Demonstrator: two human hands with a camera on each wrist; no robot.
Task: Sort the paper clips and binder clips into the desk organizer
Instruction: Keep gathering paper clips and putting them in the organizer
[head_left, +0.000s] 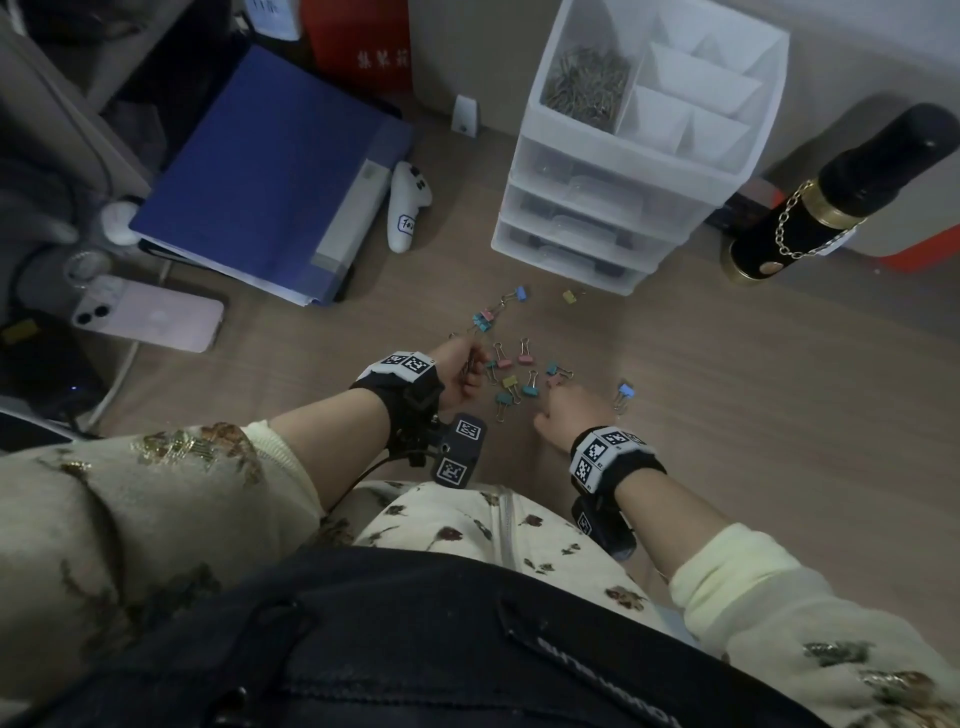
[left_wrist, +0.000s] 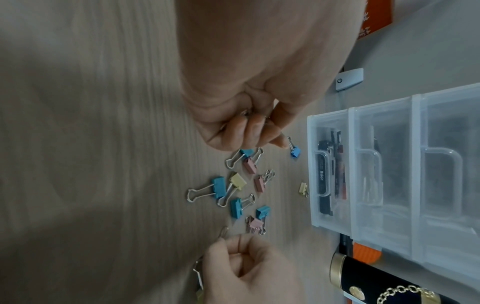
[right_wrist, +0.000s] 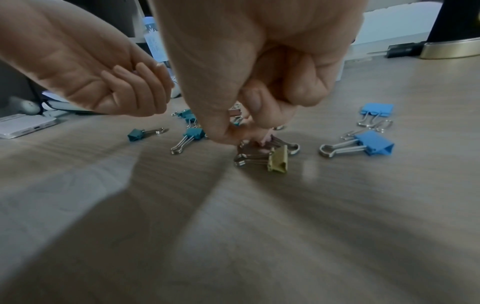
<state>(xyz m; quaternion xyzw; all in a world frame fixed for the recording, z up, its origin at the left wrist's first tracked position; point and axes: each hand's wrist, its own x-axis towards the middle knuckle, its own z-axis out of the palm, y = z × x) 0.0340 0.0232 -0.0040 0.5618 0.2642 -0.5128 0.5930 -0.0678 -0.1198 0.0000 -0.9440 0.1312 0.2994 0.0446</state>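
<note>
**Head view: both hands down among the scattered binder clips**

Head view shows a wood-grain desk (head_left: 727, 415) with small pastel binder clips with wire handles (head_left: 511, 382) strewn in front of a translucent white plastic desk organizer with three drawers (head_left: 587, 228). Its top tray is split into compartments; the front-left one holds a heap of metal paper clips (head_left: 587, 85).

The left hand (head_left: 460, 376) hangs over the left edge of the clip scatter, its fingers curled in against the palm around thin metal pieces; the left wrist view shows wire glinting between those fingers (left_wrist: 255, 128), though what exactly they are cannot be told.

The right hand (head_left: 569, 413) is lowered to the desk at the near-right edge of the scatter. In the right wrist view its thumb and fingertip (right_wrist: 228, 133) pinch together on the wire handles of a clip lying just behind a yellow binder clip (right_wrist: 278, 158); the other fingers are folded in.

A blue ring binder (head_left: 270, 171), a pink smartphone (head_left: 150, 314), a white game controller (head_left: 408, 205) and a black-and-gold cylinder with a chain (head_left: 810, 208) lie around the desk.
</note>
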